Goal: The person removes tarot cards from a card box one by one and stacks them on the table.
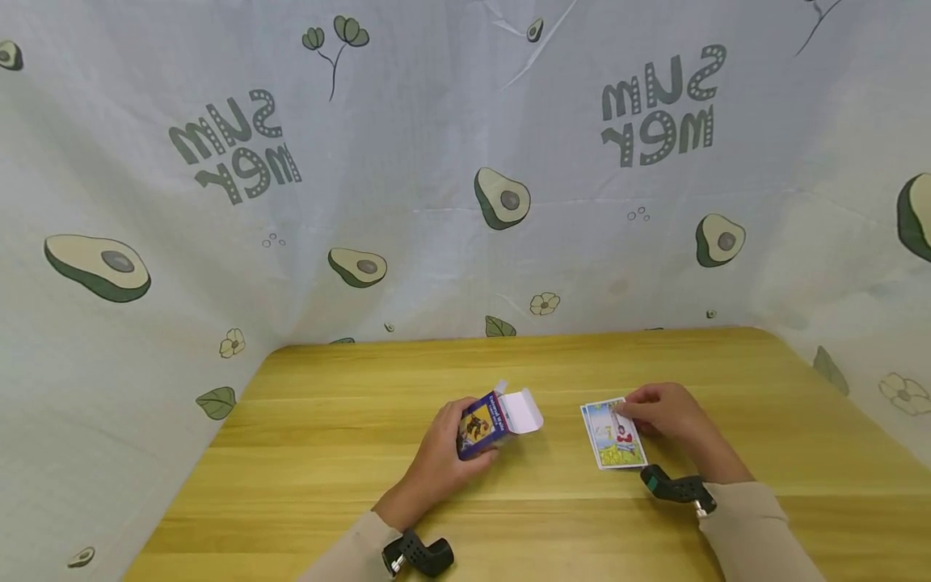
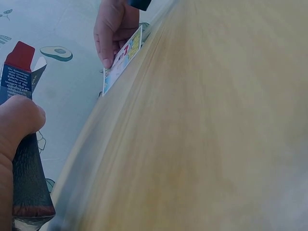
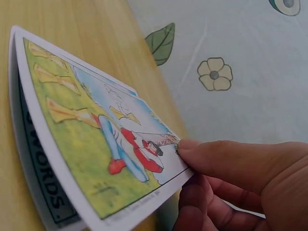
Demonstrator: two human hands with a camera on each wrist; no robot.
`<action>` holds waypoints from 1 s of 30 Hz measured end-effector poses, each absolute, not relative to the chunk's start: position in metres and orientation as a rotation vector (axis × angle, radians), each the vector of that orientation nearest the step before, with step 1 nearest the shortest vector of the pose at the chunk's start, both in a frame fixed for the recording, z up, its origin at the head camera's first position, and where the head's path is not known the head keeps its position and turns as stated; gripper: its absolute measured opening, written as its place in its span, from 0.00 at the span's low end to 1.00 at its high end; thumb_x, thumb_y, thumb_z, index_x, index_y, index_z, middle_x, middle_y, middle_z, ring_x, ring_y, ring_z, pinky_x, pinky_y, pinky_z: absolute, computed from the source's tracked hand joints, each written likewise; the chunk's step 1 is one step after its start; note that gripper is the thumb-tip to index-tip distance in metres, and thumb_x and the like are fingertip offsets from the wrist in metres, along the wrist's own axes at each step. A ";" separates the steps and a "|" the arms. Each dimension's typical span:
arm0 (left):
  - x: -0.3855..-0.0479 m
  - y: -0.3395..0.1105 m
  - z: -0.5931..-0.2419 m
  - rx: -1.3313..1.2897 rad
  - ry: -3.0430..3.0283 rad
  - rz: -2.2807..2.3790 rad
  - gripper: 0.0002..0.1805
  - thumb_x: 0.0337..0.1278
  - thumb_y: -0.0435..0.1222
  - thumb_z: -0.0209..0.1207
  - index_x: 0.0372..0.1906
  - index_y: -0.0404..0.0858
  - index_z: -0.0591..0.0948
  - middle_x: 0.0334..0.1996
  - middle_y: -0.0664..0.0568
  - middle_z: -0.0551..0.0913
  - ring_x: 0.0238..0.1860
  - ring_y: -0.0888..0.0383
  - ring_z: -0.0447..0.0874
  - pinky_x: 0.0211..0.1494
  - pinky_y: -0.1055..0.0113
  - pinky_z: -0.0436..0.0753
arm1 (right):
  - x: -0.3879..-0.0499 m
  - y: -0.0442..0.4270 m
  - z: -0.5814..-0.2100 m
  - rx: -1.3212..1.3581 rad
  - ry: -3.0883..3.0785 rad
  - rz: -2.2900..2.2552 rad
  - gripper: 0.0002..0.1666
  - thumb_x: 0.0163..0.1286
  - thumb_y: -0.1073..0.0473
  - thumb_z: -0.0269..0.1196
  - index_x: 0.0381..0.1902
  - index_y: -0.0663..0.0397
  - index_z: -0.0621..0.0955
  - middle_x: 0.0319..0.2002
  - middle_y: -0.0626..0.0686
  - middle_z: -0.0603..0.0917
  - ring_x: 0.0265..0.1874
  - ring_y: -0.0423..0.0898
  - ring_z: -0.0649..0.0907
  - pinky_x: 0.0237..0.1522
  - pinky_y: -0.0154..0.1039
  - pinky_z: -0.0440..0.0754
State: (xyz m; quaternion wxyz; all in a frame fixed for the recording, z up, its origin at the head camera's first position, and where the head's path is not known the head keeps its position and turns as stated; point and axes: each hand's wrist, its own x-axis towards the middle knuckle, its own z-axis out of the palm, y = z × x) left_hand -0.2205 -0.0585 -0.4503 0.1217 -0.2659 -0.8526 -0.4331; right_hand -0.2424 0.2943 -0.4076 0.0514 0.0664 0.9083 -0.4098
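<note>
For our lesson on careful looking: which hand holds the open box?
The left hand, which grips the blue box with its white flap open; the right hand instead pinches picture cards.

Yellowish wood table (image 1: pixel 313 420), w/ grain running L to R & rounded far corners. Pale creased cloth (image 1: pixel 422 145) hangs behind & along both sides, printed w/ halved avocados (image 1: pixel 503 199), green leaves (image 1: pixel 216 402), pale flowers (image 1: pixel 545 304), stemmed sprigs (image 1: pixel 336 61) up top & tiny circles (image 1: pixel 274 240). "Summer" lettering (image 1: pixel 657 137) shows 2x, mirrored, upper L & upper R, each split over 2 lines, grey-green.
</note>
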 end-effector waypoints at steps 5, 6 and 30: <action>-0.220 -0.058 -0.449 -0.771 -2.496 -1.268 0.40 0.48 0.44 0.71 0.66 0.40 0.66 0.53 0.51 0.74 0.47 0.60 0.72 0.49 0.64 0.77 | -0.242 0.290 -0.406 0.199 2.792 -1.225 0.24 0.62 0.50 0.68 0.41 0.68 0.80 0.33 0.56 0.81 0.31 0.49 0.76 0.31 0.36 0.77; -0.220 -0.059 -0.449 -0.772 -2.498 -1.268 0.40 0.48 0.45 0.71 0.66 0.40 0.66 0.53 0.51 0.74 0.47 0.59 0.72 0.50 0.64 0.77 | -0.242 0.289 -0.406 0.199 2.796 -1.222 0.24 0.62 0.50 0.68 0.41 0.68 0.80 0.32 0.56 0.81 0.31 0.49 0.76 0.31 0.36 0.77; -0.220 -0.058 -0.448 -0.771 -2.511 -1.282 0.40 0.47 0.44 0.71 0.66 0.42 0.66 0.53 0.51 0.74 0.48 0.60 0.72 0.51 0.63 0.76 | -0.241 0.285 -0.412 0.166 2.858 -1.154 0.20 0.62 0.52 0.67 0.37 0.66 0.80 0.29 0.55 0.80 0.28 0.48 0.76 0.29 0.38 0.75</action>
